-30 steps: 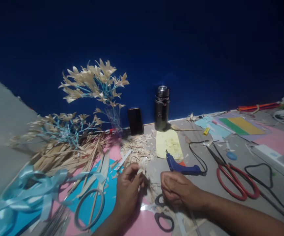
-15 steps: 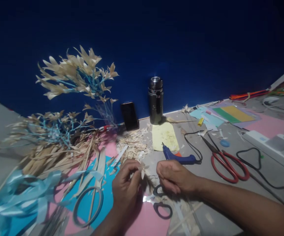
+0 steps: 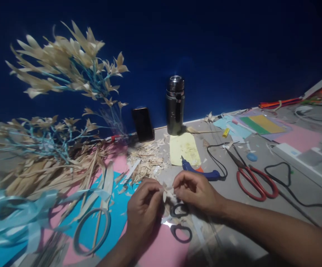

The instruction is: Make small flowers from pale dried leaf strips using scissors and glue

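Note:
Between thumb and fingers of my left hand (image 3: 145, 207) is a small pale husk flower (image 3: 165, 193), its petals showing past the fingertips. My right hand (image 3: 198, 191) is closed in a pinch at the flower's right edge; whether its fingertips hold a petal or some small piece is unclear. Just below the hands lie dark-handled scissors (image 3: 181, 233), their blades partly bright with glare. Beyond my right hand, a blue glue gun (image 3: 209, 174) rests with its nozzle by a stained yellow paper (image 3: 184, 150).
Red-handled shears (image 3: 254, 181), a black cord and a white power strip (image 3: 300, 159) lie right. Behind stand a dark flask (image 3: 175, 107) and a phone (image 3: 143, 124). Husk flowers on blue stems (image 3: 74, 70), pale blue ribbon (image 3: 13, 218) and a tape roll (image 3: 78, 237) are left.
My right hand has moved left and up to the flower, its fist loosening into a pinch. The left hand keeps the flower, which now shows more plainly. The camera view has shifted.

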{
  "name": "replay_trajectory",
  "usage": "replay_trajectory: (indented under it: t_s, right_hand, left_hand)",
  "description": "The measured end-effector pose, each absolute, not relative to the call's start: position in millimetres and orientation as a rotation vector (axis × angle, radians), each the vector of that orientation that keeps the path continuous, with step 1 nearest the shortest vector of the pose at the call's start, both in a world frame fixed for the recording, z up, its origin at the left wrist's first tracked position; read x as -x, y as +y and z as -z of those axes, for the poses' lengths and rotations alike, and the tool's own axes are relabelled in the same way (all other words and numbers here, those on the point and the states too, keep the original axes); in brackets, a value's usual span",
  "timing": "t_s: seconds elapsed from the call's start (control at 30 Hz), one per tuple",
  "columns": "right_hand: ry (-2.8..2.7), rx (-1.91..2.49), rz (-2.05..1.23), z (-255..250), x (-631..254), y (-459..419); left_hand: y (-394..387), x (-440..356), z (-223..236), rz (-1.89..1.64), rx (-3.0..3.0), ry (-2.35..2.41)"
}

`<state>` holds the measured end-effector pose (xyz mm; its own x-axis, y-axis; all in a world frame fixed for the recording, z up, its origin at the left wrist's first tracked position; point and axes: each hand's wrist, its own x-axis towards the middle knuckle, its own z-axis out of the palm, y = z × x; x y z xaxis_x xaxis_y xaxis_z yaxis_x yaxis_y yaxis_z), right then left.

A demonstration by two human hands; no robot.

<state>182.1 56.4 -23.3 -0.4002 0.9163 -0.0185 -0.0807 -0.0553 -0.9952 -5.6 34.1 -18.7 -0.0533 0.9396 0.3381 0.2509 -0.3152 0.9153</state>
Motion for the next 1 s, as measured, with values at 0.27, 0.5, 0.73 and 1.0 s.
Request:
replay_trajectory:
  t_s: [0.27,0.5,0.73,1.0]
  right_hand:
    - [-1.528,0.995,-1.466,16.8,-182.2,53.1]
    - [-1.427,0.994,-1.375,17.3,-182.4,56.3]
    - [-1.414,0.955,-1.547,15.5,-180.6,51.4]
    - [-1.474,1.033,-1.513,15.9,-178.0,49.4]
  left_hand:
    - [31.9,7.9,24.8,-1.313,-1.713,1.268]
    - [30.5,4.4,26.8,-1.217,-1.323,1.218]
    - [30.6,0.5,21.8,-1.233,-1.35,1.254]
    - [28.6,1.6,20.0,-1.25,-1.594,1.207]
